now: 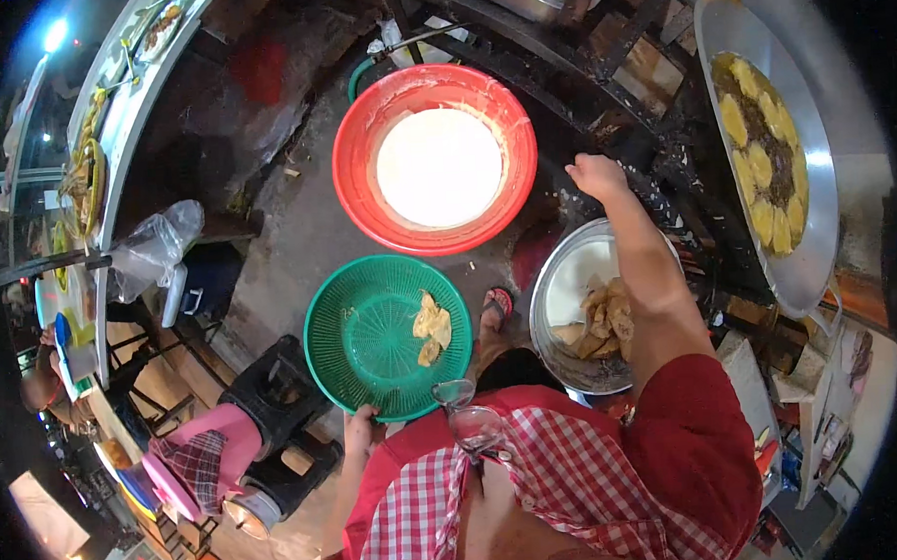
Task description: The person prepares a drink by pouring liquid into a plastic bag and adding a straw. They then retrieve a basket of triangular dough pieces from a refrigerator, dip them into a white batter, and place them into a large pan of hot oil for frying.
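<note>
My left hand [363,432] grips the near rim of a green plastic colander [345,314], which holds a few pale yellow pieces of food [432,327] on its right side. My right hand [598,176] is raised above the far rim of a metal pot, its fingers curled; whether something small is inside them I cannot tell. In the metal pot [541,306], tan pieces of food [608,322] lie in white liquid. A large red plastic basin [346,172] with white batter [440,168] stands beyond the colander.
At the right, a wide metal wok [824,188] holds oil and several yellow frying pieces [760,163]. A pink container [237,432] and black stools [281,392] stand at the lower left. A counter with dishes [122,121] runs along the left, with a clear plastic bag [154,244] beside it.
</note>
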`<state>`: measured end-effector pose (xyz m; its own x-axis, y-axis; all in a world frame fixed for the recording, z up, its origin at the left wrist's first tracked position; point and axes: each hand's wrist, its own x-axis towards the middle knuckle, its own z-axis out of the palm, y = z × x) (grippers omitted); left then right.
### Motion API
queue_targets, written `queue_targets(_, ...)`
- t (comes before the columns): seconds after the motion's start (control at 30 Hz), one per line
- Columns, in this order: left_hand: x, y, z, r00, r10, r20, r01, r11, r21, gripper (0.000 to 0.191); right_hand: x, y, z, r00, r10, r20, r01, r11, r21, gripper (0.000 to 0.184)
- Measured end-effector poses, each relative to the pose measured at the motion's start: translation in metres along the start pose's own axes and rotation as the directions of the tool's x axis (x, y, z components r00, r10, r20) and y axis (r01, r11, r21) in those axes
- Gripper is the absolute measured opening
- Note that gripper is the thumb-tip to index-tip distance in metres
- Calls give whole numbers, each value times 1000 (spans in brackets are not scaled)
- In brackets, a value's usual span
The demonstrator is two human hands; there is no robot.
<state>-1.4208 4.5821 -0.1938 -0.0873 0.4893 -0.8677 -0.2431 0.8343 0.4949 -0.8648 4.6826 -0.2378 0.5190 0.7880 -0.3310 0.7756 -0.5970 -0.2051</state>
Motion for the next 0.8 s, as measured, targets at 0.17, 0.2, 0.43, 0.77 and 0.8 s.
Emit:
queue_targets(0.17, -11, 24, 17, 998, -45, -52, 50, 992, 116, 31, -52, 28, -26, 975, 134, -180, -57, 924, 378, 29)
queue_targets(0.2, -13, 29, 21, 997, -67, -45, 72, 990, 123, 32, -76, 40, -26, 962, 110, -249, -2, 919, 395, 28)
queue_targets(0.43, -4, 37, 10, 997, -5, 72, -1, 996, 84, 41, -213, 39, -16, 998, -6, -64, 10, 999, 53, 36)
queue_targets(0.77, -12, 52, -35, 978, 48, 205, -75, 989, 126, 39, -280, -246, 101, 493, -843, 214, 838, 526, 143, 20)
queue_targets(0.8, -14, 53, -39, 971, 48, 234, -81, 987, 136, 39, -284, -254, 123, 432, -872, 229, 882, 462, 94, 19)
